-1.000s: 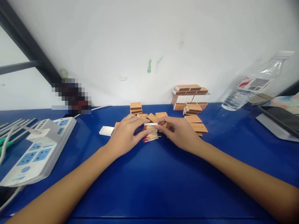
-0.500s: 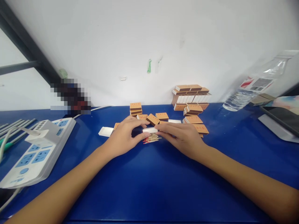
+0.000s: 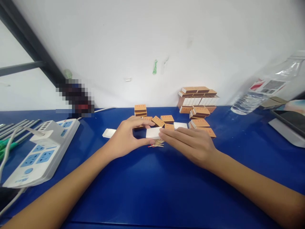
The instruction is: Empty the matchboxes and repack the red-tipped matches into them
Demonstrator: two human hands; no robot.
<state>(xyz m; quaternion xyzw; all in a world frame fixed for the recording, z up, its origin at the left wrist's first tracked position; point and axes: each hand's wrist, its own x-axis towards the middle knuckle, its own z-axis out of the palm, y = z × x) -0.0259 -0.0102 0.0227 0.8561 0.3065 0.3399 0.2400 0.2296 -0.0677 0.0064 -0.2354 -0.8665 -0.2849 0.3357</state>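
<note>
A white matchbox tray (image 3: 153,132) is held just above the blue table, its broad white face turned towards me. My left hand (image 3: 128,135) pinches it at the left, with the thumb at the lower edge and the fingers at the upper edge. At its right end are the fingertips of my right hand (image 3: 190,143), fingers close together and the thumb hidden. Loose red-tipped matches (image 3: 157,143) lie under and in front of the tray, partly covered. Behind it sit orange matchboxes (image 3: 158,121). Another white tray (image 3: 109,133) lies left of my left hand, a further one (image 3: 180,125) behind my right.
Stacked matchboxes (image 3: 197,98) stand by the wall, with more (image 3: 200,123) at the right. A plastic bottle (image 3: 259,89) and a phone (image 3: 289,122) are far right. On the left lie a power strip (image 3: 43,156) with cables and green-handled tools (image 3: 9,144).
The tray between my hands has tipped, so more of its broad white face shows. My right fingers have straightened along its right end. The view has shifted slightly.
</note>
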